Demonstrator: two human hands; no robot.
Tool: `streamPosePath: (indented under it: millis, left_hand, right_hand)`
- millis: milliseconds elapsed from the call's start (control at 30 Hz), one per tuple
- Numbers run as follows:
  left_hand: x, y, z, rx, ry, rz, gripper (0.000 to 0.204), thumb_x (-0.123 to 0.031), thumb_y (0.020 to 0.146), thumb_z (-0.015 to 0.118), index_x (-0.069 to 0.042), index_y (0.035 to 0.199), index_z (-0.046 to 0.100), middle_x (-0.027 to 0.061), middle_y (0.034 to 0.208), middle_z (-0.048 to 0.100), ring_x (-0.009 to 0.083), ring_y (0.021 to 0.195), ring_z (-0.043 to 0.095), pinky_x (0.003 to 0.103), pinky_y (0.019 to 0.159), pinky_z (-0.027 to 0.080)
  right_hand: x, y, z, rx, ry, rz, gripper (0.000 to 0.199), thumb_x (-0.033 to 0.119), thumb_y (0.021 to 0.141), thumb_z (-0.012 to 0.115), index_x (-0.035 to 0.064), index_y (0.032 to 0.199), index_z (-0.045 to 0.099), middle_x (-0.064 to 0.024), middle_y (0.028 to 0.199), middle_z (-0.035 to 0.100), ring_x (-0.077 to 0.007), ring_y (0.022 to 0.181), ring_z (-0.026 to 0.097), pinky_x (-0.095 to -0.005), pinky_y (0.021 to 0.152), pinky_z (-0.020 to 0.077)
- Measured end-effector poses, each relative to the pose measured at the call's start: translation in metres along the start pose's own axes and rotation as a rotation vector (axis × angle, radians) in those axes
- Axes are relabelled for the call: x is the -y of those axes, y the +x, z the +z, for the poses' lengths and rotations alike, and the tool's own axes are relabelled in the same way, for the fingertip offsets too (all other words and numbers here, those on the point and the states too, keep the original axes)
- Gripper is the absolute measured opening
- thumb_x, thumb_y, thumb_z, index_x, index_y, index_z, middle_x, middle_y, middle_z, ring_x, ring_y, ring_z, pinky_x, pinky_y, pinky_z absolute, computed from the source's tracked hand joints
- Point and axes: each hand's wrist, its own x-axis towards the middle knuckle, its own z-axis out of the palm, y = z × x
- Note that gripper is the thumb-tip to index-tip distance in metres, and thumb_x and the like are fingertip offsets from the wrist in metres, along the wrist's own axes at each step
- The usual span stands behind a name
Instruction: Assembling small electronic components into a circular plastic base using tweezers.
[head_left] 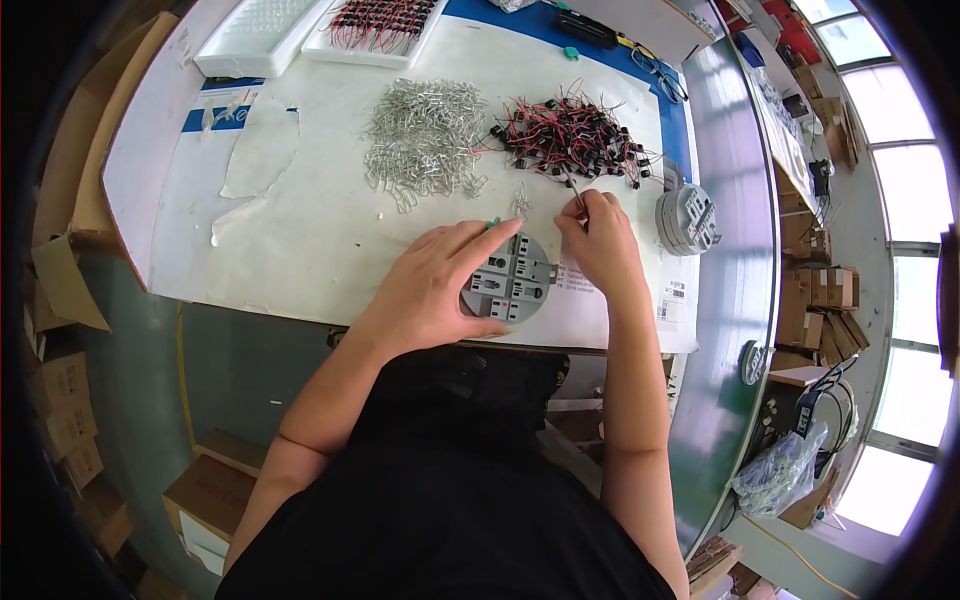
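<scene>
My left hand (430, 285) is closed round the left side of a round grey fixture (515, 283) with small slots and dark parts on its top. It lies near the table's front edge. Just right of it, my right hand (605, 243) pinches a thin metal tool, seemingly tweezers (574, 190). The tool's tip points at a pile of small black parts with red and black wires (570, 135). To the left of that pile lies a heap of small shiny metal clips (425, 135). Some loose clips (520, 200) lie between the heap and the fixture.
A stack of similar grey discs (688, 220) stands at the table's right edge. White trays (262, 40) are at the far left, one holding rows of wired parts (380, 22). A dark-handled tool (585, 28) and blue-handled pliers (655, 70) lie at the back. Cardboard boxes (215, 495) sit below.
</scene>
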Motion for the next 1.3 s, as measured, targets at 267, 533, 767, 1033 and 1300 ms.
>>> streamPosePath:
  millis: [267,533,767,1033,1300]
  left_hand:
    - [0.004,-0.005,0.004,-0.051,0.034,0.03,0.111,-0.033,0.061,0.099,-0.019,0.159,0.049,0.01,0.142,0.06,0.0335,0.131,0.059,0.047,0.114,0.045]
    - [0.001,-0.004,0.003,-0.063,0.008,0.023,0.108,-0.031,0.065,0.098,-0.016,0.159,0.047,0.0124,0.138,0.06,0.0352,0.126,0.061,0.047,0.111,0.047]
    - [0.001,-0.004,0.001,-0.052,-0.01,0.016,0.107,-0.031,0.064,0.098,-0.015,0.158,0.048,0.0126,0.137,0.061,0.0355,0.124,0.062,0.047,0.109,0.049]
    - [0.001,-0.003,0.0,-0.062,0.003,0.005,0.106,-0.033,0.065,0.098,-0.015,0.157,0.049,0.0123,0.134,0.062,0.0354,0.121,0.064,0.047,0.108,0.05]
    - [0.005,0.001,0.003,-0.042,0.012,0.016,0.105,-0.042,0.065,0.097,-0.015,0.155,0.051,0.0114,0.134,0.063,0.035,0.12,0.064,0.046,0.106,0.05]
  right_hand:
    - [0.019,-0.012,-0.014,0.064,0.255,0.042,0.015,0.012,0.094,0.074,-0.0002,0.099,0.067,-0.0067,0.091,0.068,-0.0213,0.077,0.064,-0.0355,0.072,0.053]
    - [0.044,-0.018,-0.013,0.224,0.354,0.056,0.021,0.01,0.09,0.078,-0.0058,0.097,0.066,-0.0099,0.077,0.069,-0.0154,0.071,0.063,-0.0335,0.066,0.0525]
    - [0.058,-0.015,-0.012,0.196,0.339,0.139,0.025,0.011,0.09,0.083,-0.0025,0.093,0.063,0.0001,0.076,0.062,-0.0063,0.069,0.055,-0.0255,0.063,0.0468]
    - [0.032,-0.039,-0.013,0.061,0.405,0.153,0.019,0.012,0.092,0.081,-0.0028,0.094,0.07,-0.0033,0.076,0.067,-0.0088,0.066,0.058,-0.0288,0.061,0.0488]
    - [0.03,-0.062,0.009,-0.067,0.343,-0.225,0.024,0.001,0.093,0.077,0.002,0.117,0.077,-0.0044,0.093,0.07,-0.0085,0.07,0.06,-0.0259,0.063,0.0481]
